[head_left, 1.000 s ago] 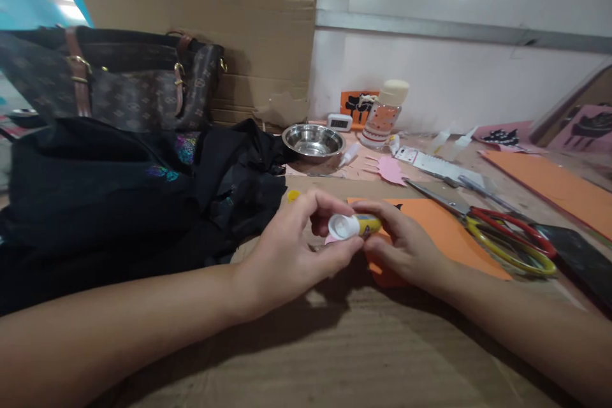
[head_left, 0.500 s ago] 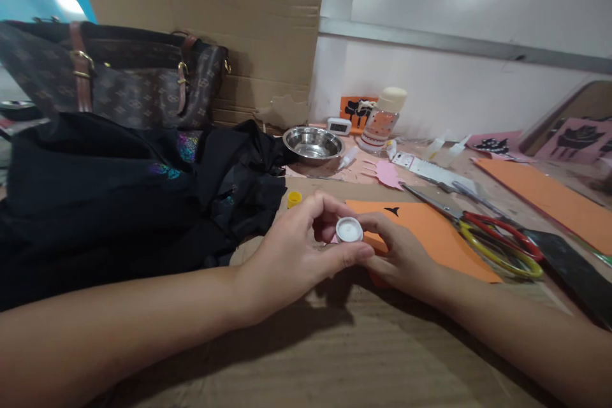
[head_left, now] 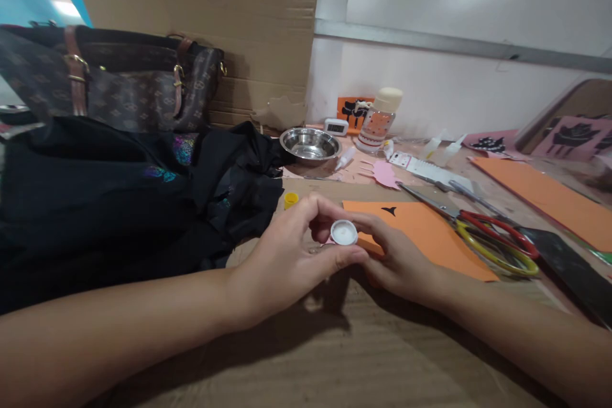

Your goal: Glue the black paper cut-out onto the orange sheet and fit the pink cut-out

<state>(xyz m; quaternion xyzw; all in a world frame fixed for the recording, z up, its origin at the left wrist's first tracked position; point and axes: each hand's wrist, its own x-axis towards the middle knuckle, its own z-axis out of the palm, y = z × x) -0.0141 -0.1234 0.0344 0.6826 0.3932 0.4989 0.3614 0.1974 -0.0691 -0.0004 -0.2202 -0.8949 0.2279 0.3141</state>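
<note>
A small round white cap (head_left: 344, 233), its shallow hollow side facing up, is held between my hands above the cardboard. My left hand (head_left: 287, 255) curls around it, with the thumb along its near side and the fingers on its far side. From the right, my right hand (head_left: 399, 255) closes in, its fingertips against the cap's right edge. My right thumb is partly hidden behind the left one. Just beyond my left hand stands a small yellow cap (head_left: 291, 201). An orange sheet (head_left: 421, 233) with a little black paper cutout (head_left: 389, 211) lies beneath and behind my right hand.
Scissors with red and yellow handles (head_left: 497, 245) lie at the right beside a black flat object (head_left: 564, 268). A steel bowl (head_left: 310, 145), a bottle (head_left: 380, 121) and a pink cutout (head_left: 385, 174) sit farther back. Black cloth (head_left: 119, 210) and a brown bag (head_left: 138, 86) fill the left.
The whole view has shifted slightly. Both hands stay around the white cap, which appears tilted a little differently, with its hollow side still showing.
</note>
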